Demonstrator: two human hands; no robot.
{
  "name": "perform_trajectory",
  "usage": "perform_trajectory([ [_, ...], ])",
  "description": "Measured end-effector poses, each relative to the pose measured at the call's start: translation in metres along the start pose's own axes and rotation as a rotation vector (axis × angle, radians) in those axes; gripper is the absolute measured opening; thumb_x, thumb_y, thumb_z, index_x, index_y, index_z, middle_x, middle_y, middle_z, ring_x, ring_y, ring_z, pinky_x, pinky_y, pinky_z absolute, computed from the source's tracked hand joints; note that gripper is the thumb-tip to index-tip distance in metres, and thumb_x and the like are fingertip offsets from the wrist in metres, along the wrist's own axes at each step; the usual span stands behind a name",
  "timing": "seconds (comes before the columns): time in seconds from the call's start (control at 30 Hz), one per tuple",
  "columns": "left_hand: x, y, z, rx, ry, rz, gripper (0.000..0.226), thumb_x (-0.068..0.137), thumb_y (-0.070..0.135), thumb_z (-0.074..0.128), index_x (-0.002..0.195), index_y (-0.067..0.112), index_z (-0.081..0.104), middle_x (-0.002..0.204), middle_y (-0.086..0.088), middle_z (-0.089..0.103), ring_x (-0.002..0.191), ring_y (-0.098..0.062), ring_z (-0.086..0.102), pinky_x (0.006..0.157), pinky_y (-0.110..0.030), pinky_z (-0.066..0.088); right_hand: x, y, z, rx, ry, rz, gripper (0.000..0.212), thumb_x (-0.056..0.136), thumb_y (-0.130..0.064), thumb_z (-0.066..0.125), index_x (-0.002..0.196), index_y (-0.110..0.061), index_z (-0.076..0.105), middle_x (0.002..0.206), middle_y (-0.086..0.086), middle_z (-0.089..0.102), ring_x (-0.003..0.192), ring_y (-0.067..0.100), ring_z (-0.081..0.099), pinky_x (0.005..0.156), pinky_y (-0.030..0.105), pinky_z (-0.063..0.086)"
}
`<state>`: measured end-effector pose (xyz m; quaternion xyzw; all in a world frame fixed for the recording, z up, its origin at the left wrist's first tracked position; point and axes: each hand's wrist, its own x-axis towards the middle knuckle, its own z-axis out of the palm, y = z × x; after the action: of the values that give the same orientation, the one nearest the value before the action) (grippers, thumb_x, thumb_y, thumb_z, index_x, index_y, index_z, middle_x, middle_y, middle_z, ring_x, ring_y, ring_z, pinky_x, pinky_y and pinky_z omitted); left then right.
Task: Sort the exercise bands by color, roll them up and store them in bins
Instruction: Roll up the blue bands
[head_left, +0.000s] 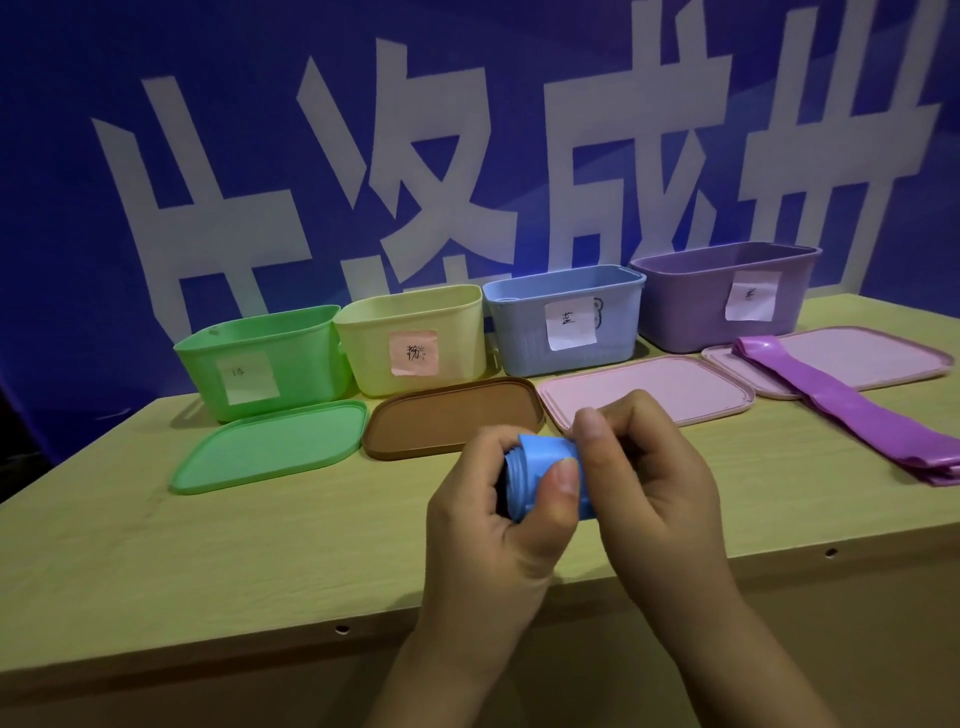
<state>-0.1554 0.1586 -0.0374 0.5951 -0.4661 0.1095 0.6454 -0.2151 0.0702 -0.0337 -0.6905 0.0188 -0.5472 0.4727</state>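
Note:
A blue exercise band (543, 460), rolled into a tight cylinder, is held above the table's middle. My left hand (498, 514) grips the roll from the left, thumb across its front. My right hand (649, 478) pinches its right end with curled fingers. A purple band (852, 415) lies flat and folded at the right, one end on a pink lid. Along the back stand a green bin (265, 358), a yellow bin (410, 338), a blue bin (566, 322) and a purple bin (727, 296), each with a paper label.
In front of the bins lie a green lid (270, 447), a brown lid (447, 415), and two pink lids (654, 387) (857, 353). The wooden table (208, 545) ends near me at its front edge. A blue banner with white characters hangs behind.

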Motion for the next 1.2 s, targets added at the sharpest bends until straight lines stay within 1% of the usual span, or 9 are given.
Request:
perform_trajectory([
  [0.17, -0.003, -0.001, 0.001, 0.033, -0.049, 0.037, 0.034, 0.084, 0.064, 0.049, 0.116, 0.054, 0.044, 0.081, 0.012, 0.059, 0.067, -0.005, 0.058, 0.059, -0.009, 0.043, 0.002, 0.002, -0.003, -0.007, 0.045, 0.037, 0.027, 0.083, -0.036, 0.05, 0.064, -0.019, 0.044, 0.058, -0.005, 0.046, 0.054, 0.008, 0.043, 0.05, 0.022, 0.039],
  [0.27, -0.005, 0.002, 0.0, 0.091, -0.05, 0.115, 0.018, 0.088, 0.06, 0.045, 0.1, 0.047, 0.051, 0.09, 0.017, 0.058, 0.075, -0.005, 0.057, 0.062, -0.007, 0.043, 0.0, 0.002, -0.004, -0.001, 0.025, 0.019, 0.027, 0.083, -0.038, 0.048, 0.064, -0.019, 0.043, 0.059, -0.003, 0.047, 0.055, 0.016, 0.047, 0.059, 0.033, 0.048],
  [0.4, -0.007, -0.001, -0.001, -0.005, -0.069, 0.015, 0.024, 0.083, 0.062, 0.051, 0.093, 0.041, 0.056, 0.087, 0.015, 0.059, 0.073, -0.004, 0.058, 0.06, -0.008, 0.043, 0.0, 0.008, -0.004, 0.013, 0.008, 0.031, 0.027, 0.082, -0.035, 0.048, 0.062, -0.02, 0.04, 0.058, 0.002, 0.045, 0.056, 0.024, 0.045, 0.079, 0.045, 0.046],
  [0.47, -0.005, -0.005, -0.002, -0.022, -0.101, -0.035, 0.027, 0.08, 0.066, 0.052, 0.092, 0.043, 0.057, 0.086, 0.017, 0.06, 0.073, -0.003, 0.059, 0.059, -0.007, 0.043, 0.001, 0.015, -0.003, 0.005, -0.004, 0.043, 0.028, 0.082, -0.036, 0.048, 0.062, -0.018, 0.04, 0.058, 0.001, 0.044, 0.055, 0.02, 0.045, 0.074, 0.041, 0.05],
  [0.57, 0.004, -0.018, -0.005, 0.008, -0.157, -0.095, 0.023, 0.078, 0.064, 0.055, 0.092, 0.046, 0.057, 0.083, 0.017, 0.061, 0.063, -0.002, 0.055, 0.057, -0.013, 0.044, 0.005, 0.029, -0.002, 0.007, -0.038, 0.109, 0.029, 0.083, -0.035, 0.052, 0.061, -0.021, 0.042, 0.058, -0.006, 0.045, 0.055, 0.005, 0.043, 0.053, 0.018, 0.041],
  [0.7, 0.021, -0.041, -0.009, -0.017, -0.322, -0.237, 0.042, 0.064, 0.075, 0.063, 0.1, 0.055, 0.053, 0.092, 0.018, 0.062, 0.072, -0.006, 0.06, 0.062, -0.031, 0.052, 0.032, 0.055, -0.004, -0.064, -0.118, 0.202, 0.032, 0.093, -0.021, 0.055, 0.063, -0.019, 0.043, 0.059, -0.007, 0.046, 0.057, 0.005, 0.045, 0.054, 0.021, 0.038],
  [0.83, 0.046, -0.073, -0.003, -0.026, -0.367, -0.293, 0.041, 0.068, 0.051, 0.072, 0.103, 0.055, 0.051, 0.098, 0.014, 0.066, 0.084, -0.01, 0.066, 0.073, -0.047, 0.059, 0.066, 0.089, -0.008, -0.206, -0.285, 0.143, 0.027, 0.094, -0.027, 0.052, 0.07, -0.017, 0.048, 0.064, -0.004, 0.052, 0.062, 0.005, 0.05, 0.056, 0.022, 0.041],
  [1.0, 0.096, -0.109, 0.018, -0.13, -0.33, -0.395, 0.033, 0.074, 0.029, 0.071, 0.097, 0.048, 0.056, 0.088, 0.013, 0.068, 0.072, -0.004, 0.064, 0.068, -0.037, 0.058, 0.116, 0.129, -0.005, -0.303, -0.352, 0.176, 0.027, 0.094, -0.036, 0.046, 0.077, -0.015, 0.051, 0.071, 0.0, 0.057, 0.064, 0.007, 0.052, 0.055, 0.019, 0.041],
  [1.2, 0.171, -0.099, 0.03, -0.188, -0.426, -0.548, 0.041, 0.082, -0.004, 0.066, 0.105, 0.028, 0.051, 0.094, 0.006, 0.065, 0.08, -0.002, 0.063, 0.073, -0.02, 0.053, 0.176, 0.135, -0.001, -0.252, -0.289, 0.326, 0.034, 0.093, -0.035, 0.044, 0.079, -0.005, 0.053, 0.07, 0.006, 0.056, 0.063, 0.011, 0.05, 0.056, 0.023, 0.039],
])
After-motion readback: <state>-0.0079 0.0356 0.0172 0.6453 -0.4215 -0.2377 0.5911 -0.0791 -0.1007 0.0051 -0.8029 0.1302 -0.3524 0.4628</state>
